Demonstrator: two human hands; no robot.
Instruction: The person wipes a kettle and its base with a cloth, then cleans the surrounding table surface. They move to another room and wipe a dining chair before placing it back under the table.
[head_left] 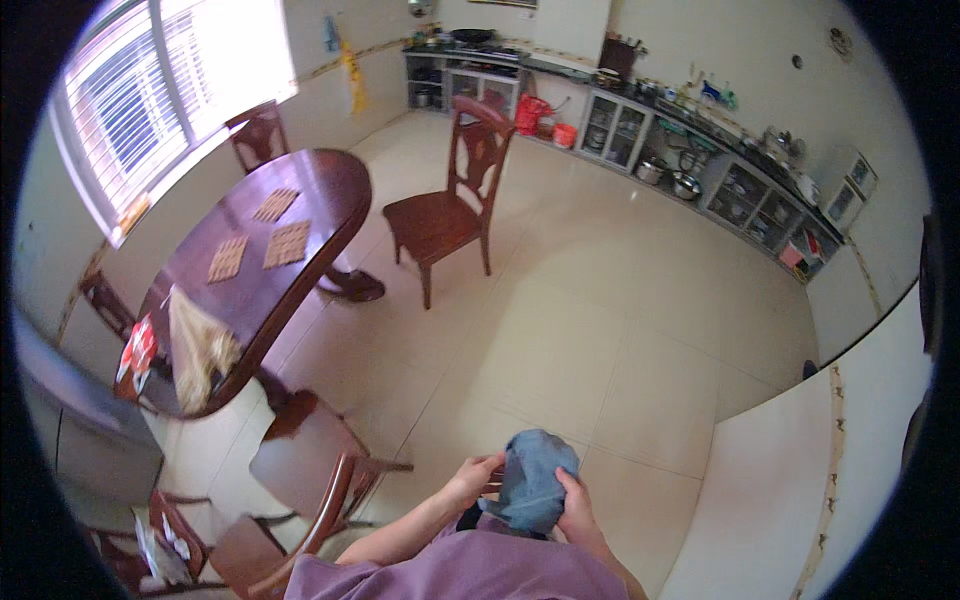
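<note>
A bunched blue-grey cloth point(537, 480) is held up in front of my waist, between my two hands. My left hand point(477, 480) grips its left edge, thumb and fingers closed on it. On the opposite side my right hand point(576, 508) pinches the cloth, its thumb lying over the front and the other fingers largely hidden. Folds hide the cloth's full shape, so whether it is a rag or a garment does not show.
A dark oval table point(330, 220) bears woven mats point(287, 244) and a beige cloth point(200, 345). Wooden chairs stand around: one beyond the table point(437, 222), another close at my left point(310, 460). A kitchen counter point(735, 140) lines the far wall. A white wall point(765, 480) rises at right.
</note>
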